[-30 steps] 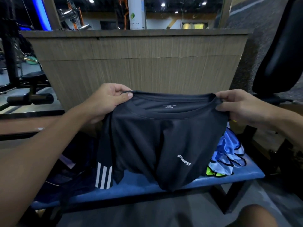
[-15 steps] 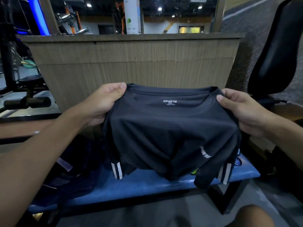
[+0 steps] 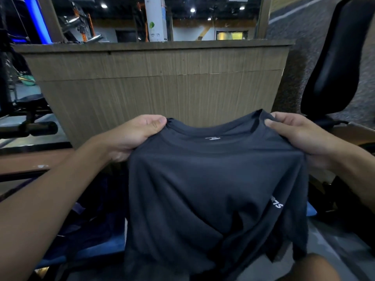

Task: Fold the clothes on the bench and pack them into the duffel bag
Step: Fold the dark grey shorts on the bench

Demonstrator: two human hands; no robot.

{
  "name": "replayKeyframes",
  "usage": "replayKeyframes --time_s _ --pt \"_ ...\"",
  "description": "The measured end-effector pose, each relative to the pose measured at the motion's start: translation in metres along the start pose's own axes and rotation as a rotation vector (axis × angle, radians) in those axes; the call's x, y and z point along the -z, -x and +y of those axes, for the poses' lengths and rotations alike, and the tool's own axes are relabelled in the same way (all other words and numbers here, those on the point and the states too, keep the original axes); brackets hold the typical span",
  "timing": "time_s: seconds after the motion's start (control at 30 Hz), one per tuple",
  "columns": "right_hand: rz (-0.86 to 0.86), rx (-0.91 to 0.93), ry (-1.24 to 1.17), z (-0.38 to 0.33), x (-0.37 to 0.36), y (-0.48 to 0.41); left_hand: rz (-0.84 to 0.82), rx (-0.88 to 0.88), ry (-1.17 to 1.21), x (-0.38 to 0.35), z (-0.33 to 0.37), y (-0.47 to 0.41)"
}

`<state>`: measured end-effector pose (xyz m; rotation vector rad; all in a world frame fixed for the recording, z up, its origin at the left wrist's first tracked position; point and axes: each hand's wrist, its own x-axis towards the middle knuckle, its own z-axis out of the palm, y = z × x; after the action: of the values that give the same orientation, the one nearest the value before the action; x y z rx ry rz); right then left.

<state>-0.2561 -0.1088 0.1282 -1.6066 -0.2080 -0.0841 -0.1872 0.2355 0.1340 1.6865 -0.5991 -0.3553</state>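
A dark navy sports t-shirt hangs in the air in front of me, its neck label facing me. My left hand grips its left shoulder, fingers curled over the collar edge. My right hand grips the right shoulder in the same way. The shirt drapes down over the blue padded bench and hides most of it. White lettering shows on the shirt's right side. Dark navy cloth or a bag lies on the bench's left part; I cannot tell which.
A wooden counter wall stands right behind the bench. A black padded seat back rises at the right. Gym equipment with a black roller pad stands at the left. My knee shows at the bottom right.
The shirt has been lifted and drawn closer to me, so it now covers the bench's right side and the blue garment seen earlier. Both hands keep their hold on the shoulders.
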Motion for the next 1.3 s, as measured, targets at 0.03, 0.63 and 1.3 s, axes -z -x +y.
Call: replayKeyframes --time_s 0.03,0.63,1.3 --pt "0.053 0.034 0.024 0.003 -0.001 -0.002 0.054 -0.017 -0.003 -0.002 -0.003 -0.003" --pt "0.199 0.194 0.259 0.02 0.007 -0.016 0.293 -0.258 -0.448 0.011 -0.016 -0.025" --pt "0.348 0.225 0.401 0.017 0.003 -0.031 0.386 -0.232 -0.479 0.004 -0.012 -0.025"
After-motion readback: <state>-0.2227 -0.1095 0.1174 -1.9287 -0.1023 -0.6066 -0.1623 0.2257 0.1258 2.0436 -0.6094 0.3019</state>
